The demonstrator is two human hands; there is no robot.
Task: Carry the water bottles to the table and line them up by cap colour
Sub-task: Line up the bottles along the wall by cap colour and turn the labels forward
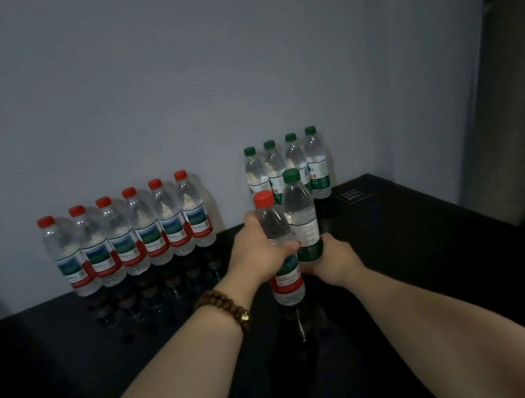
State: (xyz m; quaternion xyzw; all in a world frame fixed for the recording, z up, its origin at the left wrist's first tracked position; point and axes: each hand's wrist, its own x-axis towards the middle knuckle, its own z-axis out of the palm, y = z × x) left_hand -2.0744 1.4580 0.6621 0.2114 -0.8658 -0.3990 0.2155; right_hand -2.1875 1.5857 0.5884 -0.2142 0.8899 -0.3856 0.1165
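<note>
My left hand grips a red-capped water bottle around its middle, upright over the glossy black table. Right beside it, my right hand holds a green-capped bottle by its lower part, also upright. The two held bottles touch each other. Against the wall stands a row of several red-capped bottles at the left. A group of several green-capped bottles stands at the right, just behind the held pair.
A grey wall runs behind the table. A curtain hangs at the far right. A gap lies between the red row and the green group. A small white-printed mark sits on the tabletop near the green bottles.
</note>
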